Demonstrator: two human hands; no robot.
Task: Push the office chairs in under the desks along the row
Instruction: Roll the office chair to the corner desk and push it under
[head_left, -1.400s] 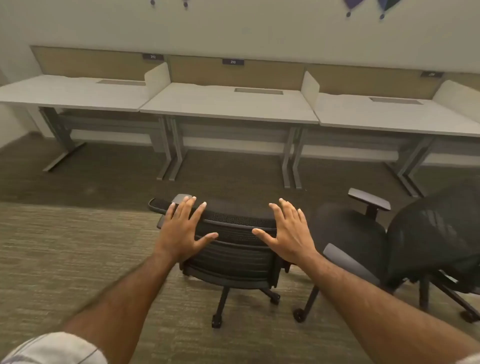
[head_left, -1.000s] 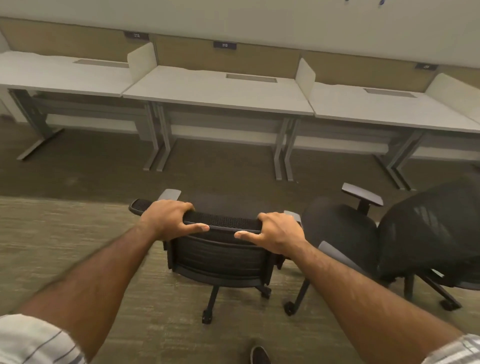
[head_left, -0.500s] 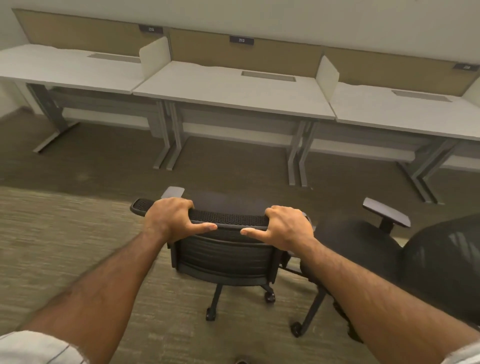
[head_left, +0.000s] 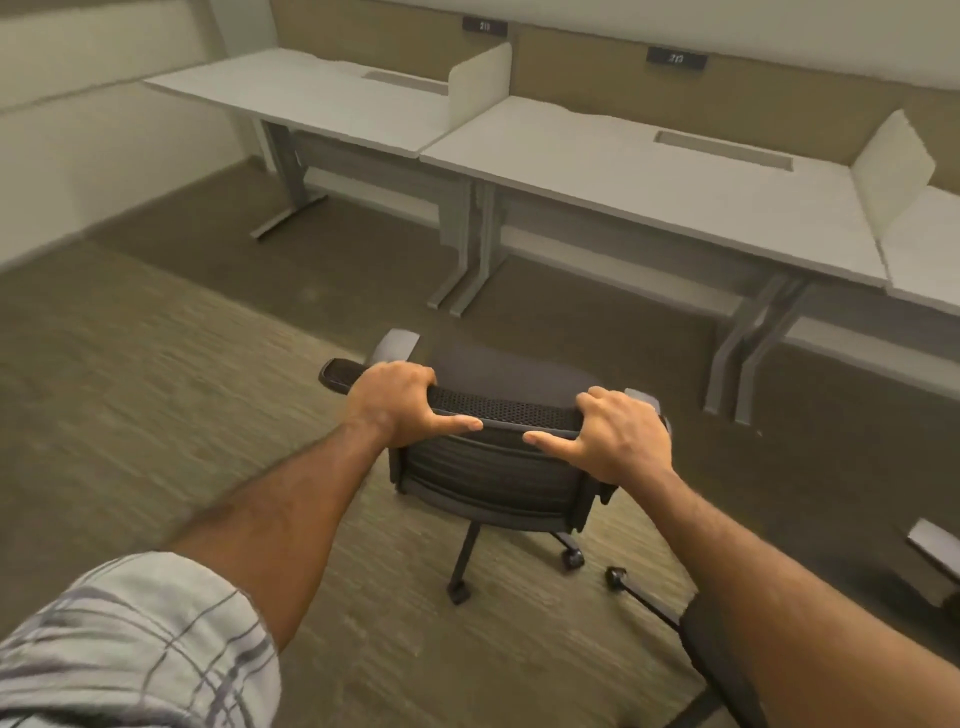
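Both hands are wrapped around the top edge of a black mesh office chair (head_left: 493, 457): the left hand (head_left: 397, 402) has its grip closed near the backrest's left end, the right hand (head_left: 618, 434) near its right end, thumbs on the near side. The chair stands on the carpet (head_left: 156, 415) at 12 o'clock, well short of the row, so no chair visible here is under a worktop yet. The middle worktop (head_left: 649, 182) lies at 1 o'clock, the end worktop (head_left: 311, 98) at 11. Open floor runs ahead; the paired grey legs (head_left: 470, 244) between worktops are the edges to clear. A second chair (head_left: 727, 670) sits at 4 o'clock, beside the right forearm, not pushed in.
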